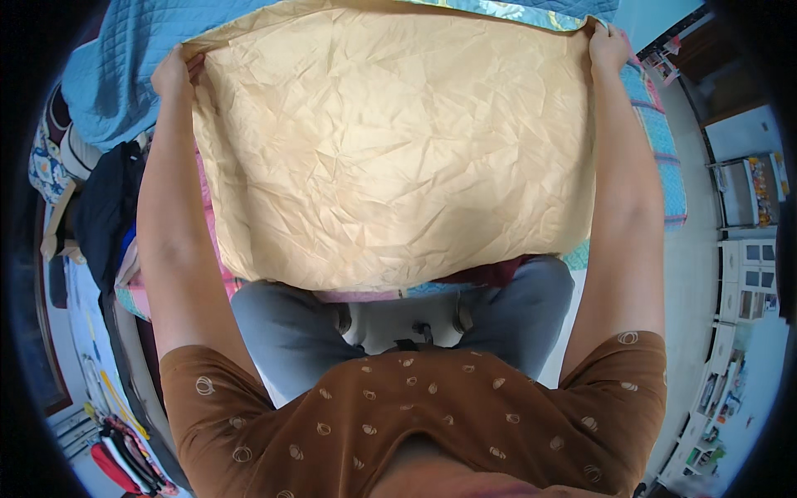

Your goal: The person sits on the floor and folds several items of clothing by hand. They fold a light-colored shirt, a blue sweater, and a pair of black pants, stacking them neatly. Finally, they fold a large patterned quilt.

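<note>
A wrinkled, pale yellow cloth [398, 141] is stretched wide between my two hands and hangs down toward my knees. At its far left corner, my left hand [174, 73] is closed on the edge, with some fingers behind the fabric. My right hand [609, 46] grips the far right corner, fingers curled round the edge. Along the far edge a strip of blue patterned fabric [515, 13] shows, seemingly the cloth's other face. Both arms are stretched out, and the cloth's lower edge lies near my grey-trousered knees.
A blue quilted cover [124, 66] lies at the far left. Beneath the cloth, a checked, multicoloured spread [661, 158] shows at the right. Dark clothing [108, 216] is piled at the left. White cabinets [747, 278] and shelves stand along the right side.
</note>
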